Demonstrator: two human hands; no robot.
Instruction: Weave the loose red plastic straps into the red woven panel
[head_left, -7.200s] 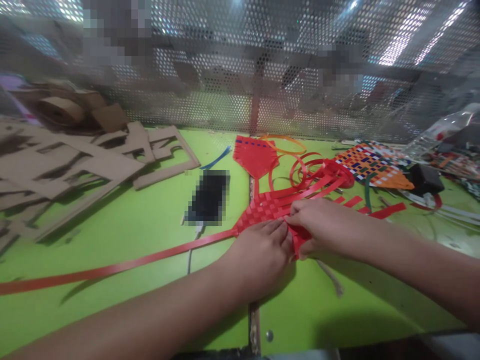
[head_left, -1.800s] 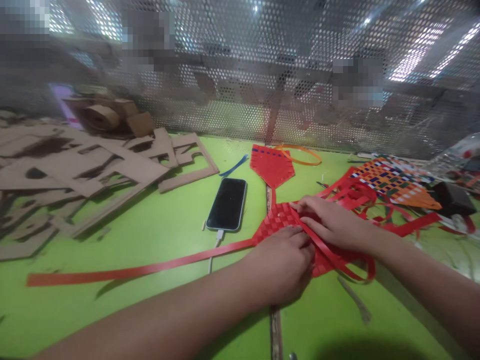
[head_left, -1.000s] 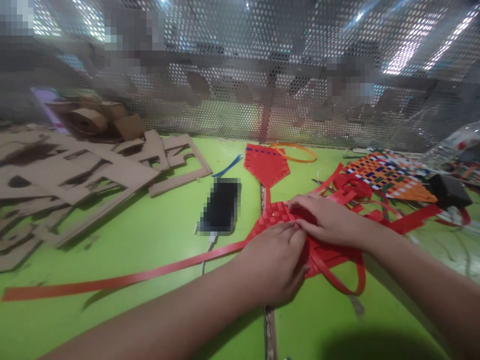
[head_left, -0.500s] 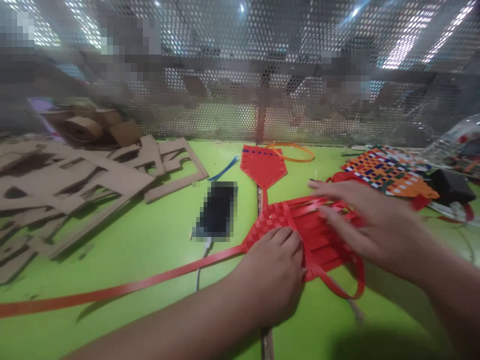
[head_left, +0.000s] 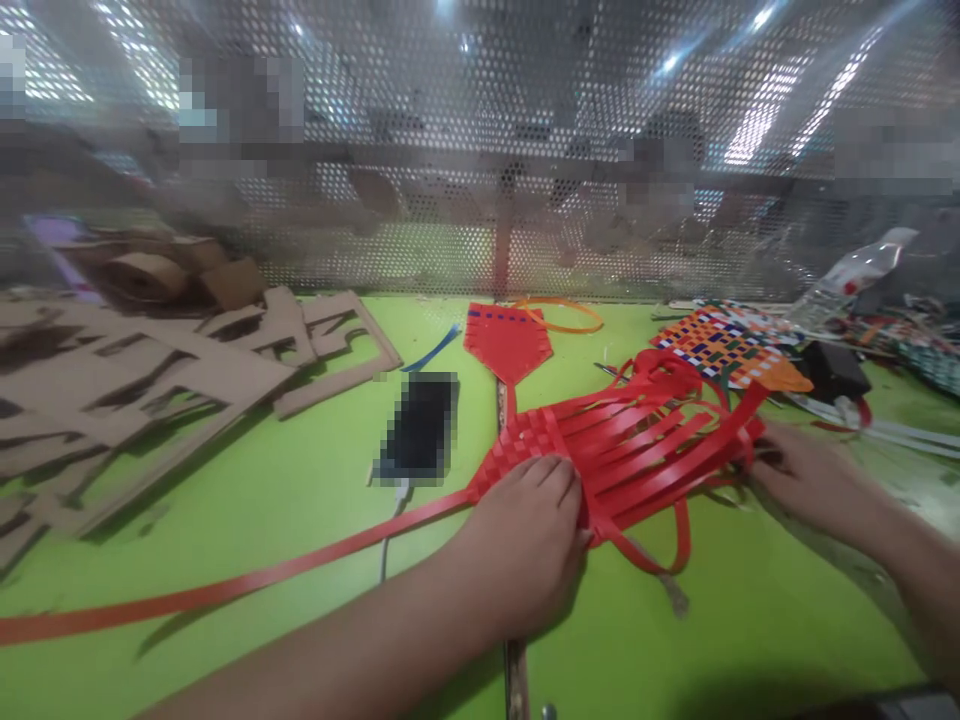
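A red piece woven from flat strips lies mid-table, tight weave at its left end and loose strips fanning right. My left hand presses on its near edge with curled fingers closed over it. At the far end of the loose red strips, my right hand is closed around strip ends, its fingertips partly hidden. One long red strip runs from the woven corner to the left edge. Behind lies a red pentagon-shaped woven piece with a row of blue squares.
Cardboard offcuts cover the left side. A blurred-out dark phone-like object with a white cable lies left of centre. At right are a multicoloured woven piece, a black block and a clear bottle. A perforated metal screen stands behind.
My right hand has moved right and down from above the loose strips to their far ends, and the strips now fan upward. My left hand stays on the weave. The view has shifted slightly.
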